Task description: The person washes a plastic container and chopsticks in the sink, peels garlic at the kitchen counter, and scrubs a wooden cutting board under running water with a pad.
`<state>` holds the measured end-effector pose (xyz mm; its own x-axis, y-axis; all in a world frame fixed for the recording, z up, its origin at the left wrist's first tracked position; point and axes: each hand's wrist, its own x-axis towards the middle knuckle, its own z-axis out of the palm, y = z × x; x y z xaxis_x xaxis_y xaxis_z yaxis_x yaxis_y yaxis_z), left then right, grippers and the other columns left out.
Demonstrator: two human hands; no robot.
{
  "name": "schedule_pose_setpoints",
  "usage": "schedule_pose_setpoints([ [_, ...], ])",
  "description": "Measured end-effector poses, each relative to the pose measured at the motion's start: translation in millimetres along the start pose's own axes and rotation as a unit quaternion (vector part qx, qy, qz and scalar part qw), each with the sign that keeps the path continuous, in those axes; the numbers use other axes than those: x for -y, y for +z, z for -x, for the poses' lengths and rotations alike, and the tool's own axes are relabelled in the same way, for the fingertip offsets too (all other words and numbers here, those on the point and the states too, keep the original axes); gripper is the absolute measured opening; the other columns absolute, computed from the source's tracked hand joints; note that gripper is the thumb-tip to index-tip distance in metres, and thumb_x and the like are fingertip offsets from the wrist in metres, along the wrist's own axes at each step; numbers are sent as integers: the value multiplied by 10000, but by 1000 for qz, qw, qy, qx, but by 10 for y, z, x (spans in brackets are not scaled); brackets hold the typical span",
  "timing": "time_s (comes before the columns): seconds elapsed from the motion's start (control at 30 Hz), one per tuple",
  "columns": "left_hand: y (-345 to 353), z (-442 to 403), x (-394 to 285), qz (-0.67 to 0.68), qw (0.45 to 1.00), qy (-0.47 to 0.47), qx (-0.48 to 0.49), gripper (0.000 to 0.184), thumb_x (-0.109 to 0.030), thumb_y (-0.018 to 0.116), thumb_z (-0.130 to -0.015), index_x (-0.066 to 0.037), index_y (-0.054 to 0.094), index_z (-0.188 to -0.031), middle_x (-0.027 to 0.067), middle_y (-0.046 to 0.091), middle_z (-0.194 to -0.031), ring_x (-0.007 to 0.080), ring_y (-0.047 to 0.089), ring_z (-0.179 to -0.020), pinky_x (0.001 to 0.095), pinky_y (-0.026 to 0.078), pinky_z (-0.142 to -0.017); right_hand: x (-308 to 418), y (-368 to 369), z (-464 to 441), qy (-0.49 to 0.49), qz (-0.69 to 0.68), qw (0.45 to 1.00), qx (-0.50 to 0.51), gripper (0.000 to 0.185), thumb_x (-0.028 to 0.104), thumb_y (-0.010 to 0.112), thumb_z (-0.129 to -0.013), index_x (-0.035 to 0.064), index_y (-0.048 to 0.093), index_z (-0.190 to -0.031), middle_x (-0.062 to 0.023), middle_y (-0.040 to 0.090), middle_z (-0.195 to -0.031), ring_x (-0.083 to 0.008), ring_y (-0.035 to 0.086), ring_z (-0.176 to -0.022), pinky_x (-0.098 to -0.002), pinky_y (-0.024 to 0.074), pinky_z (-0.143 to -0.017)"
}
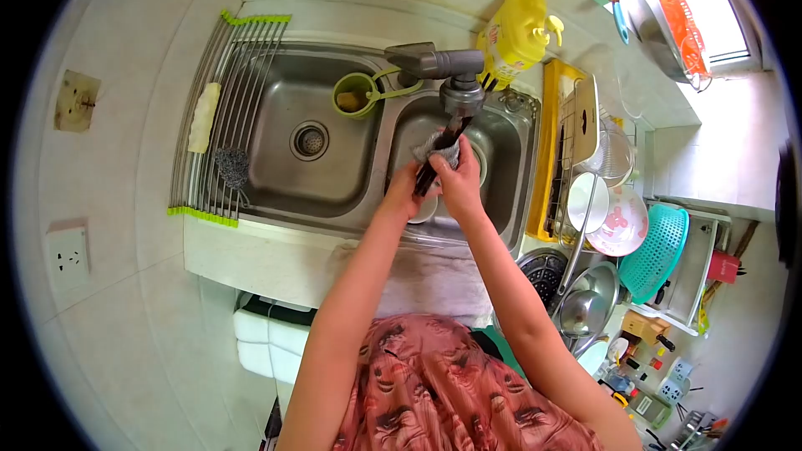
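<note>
Both hands are over the right basin [518, 175] of a steel double sink, below the grey faucet [461, 92]. In my left hand [407, 190] is the lower end of a bundle of dark chopsticks [426, 177], which slants up towards the spout. My right hand [461, 184] is closed on a grey cloth [438, 147] wrapped around the middle of the bundle. The chopsticks' upper ends stick out past the cloth. Beneath my hands, a white bowl [424, 210] partly shows in the basin; my wrists and hands hide the rest.
A green dipper [354, 95] rests by the left basin's divider. On the left, a drying rack [225, 108] carries a steel scrubber [231, 167] and a pale cloth [203, 117]. A yellow soap bottle [514, 33] stands behind the faucet. Bowls and a teal colander [654, 252] crowd the right.
</note>
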<state>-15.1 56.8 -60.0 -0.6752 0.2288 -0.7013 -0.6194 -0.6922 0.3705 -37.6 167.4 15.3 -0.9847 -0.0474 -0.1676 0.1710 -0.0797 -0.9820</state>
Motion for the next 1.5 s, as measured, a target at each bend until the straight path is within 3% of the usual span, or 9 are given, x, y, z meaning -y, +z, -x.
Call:
schedule_pose_setpoints([
  [0.23, 12, 584, -601, -122, 992, -10, 26, 637, -526, 406, -1037, -6, 479, -1400, 172, 560, -1331, 336, 590, -1206, 507, 508, -988, -243, -328, -98, -122, 173, 975, 71, 435, -102, 638, -823, 42, 561, -1226, -68, 636, -1039, -165, 597, -939, -290, 470, -869],
  [0.33, 55, 868, -924, -99, 992, -33, 73, 715, -560, 369, -1039, 73, 495, -1346, 215, 586, -1334, 343, 633, -1180, 461, 536, -990, -307, -472, -187, -229, 312, 911, 142, 492, -126, 653, -731, 58, 583, -1182, -132, 609, -1020, -324, 588, -987, -384, 466, -897],
  [0.53, 228, 1054, -629, -208, 972, 102, -38, 606, -491, 447, -1042, 68, 565, -1245, 157, 673, -1120, 238, 708, -949, 348, 600, -846, -65, -377, -222, -410, 442, 768, 218, 345, 82, 610, -791, 79, 589, -1136, -79, 590, -1033, -291, 563, -1023, -408, 454, -936],
  [0.63, 209, 1022, -669, -396, 917, -28, 41, 453, -394, 493, -1045, 30, 595, -1167, 97, 669, -1002, 166, 677, -790, 294, 590, -723, 20, -295, -220, -472, 432, 723, 261, 326, 150, 591, -812, 86, 580, -1132, -56, 590, -1027, -261, 571, -1024, -403, 461, -946],
  [0.83, 209, 1052, -633, -327, 938, -73, 86, 225, -256, 542, -1034, -46, 592, -1094, -36, 518, -759, 43, 435, -571, 209, 326, -458, 30, -260, -192, -545, 427, 661, 290, 331, 173, 618, -810, 84, 594, -1128, -70, 583, -1041, -276, 571, -1040, -401, 465, -966],
  [1.03, 318, 1373, -330, -415, 909, -29, -13, 219, -273, 502, -1056, -85, 568, -1147, -62, 395, -698, 33, 330, -518, 215, 260, -442, -23, -636, -596, -506, 471, 667, 278, 261, 160, 604, -828, 79, 597, -1076, -70, 593, -1030, -277, 564, -1040, -396, 469, -950],
  [1.23, 124, 1172, -231, -578, 792, 182, -80, 288, -310, 520, -1037, -41, 583, -1118, 55, 576, -670, 155, 540, -556, 335, 427, -499, -47, -331, -391, -507, 432, 668, 332, 295, 161, 592, -848, 103, 580, -1137, -79, 596, -1079, -287, 578, -1097, -403, 462, -1006],
  [1.33, -70, 1268, -216, -604, 774, 181, -59, 292, -280, 511, -1043, -11, 604, -1109, 43, 583, -674, 133, 518, -535, 314, 422, -511, -172, -632, -663, -444, 501, 681, 295, 356, 114, 596, -837, 94, 557, -1190, -103, 588, -1056, -317, 564, -1095, -412, 462, -978],
  [1.5, -60, 1349, -178, -464, 875, 128, -58, 277, -262, 477, -1060, -23, 609, -1103, 31, 620, -745, 73, 452, -513, 251, 354, -451, -396, -760, -648, -133, 397, 905, 72, 347, 164, 596, -916, 73, 560, -1249, -123, 607, -1214, -321, 554, -1158, -433, 488, -937],
])
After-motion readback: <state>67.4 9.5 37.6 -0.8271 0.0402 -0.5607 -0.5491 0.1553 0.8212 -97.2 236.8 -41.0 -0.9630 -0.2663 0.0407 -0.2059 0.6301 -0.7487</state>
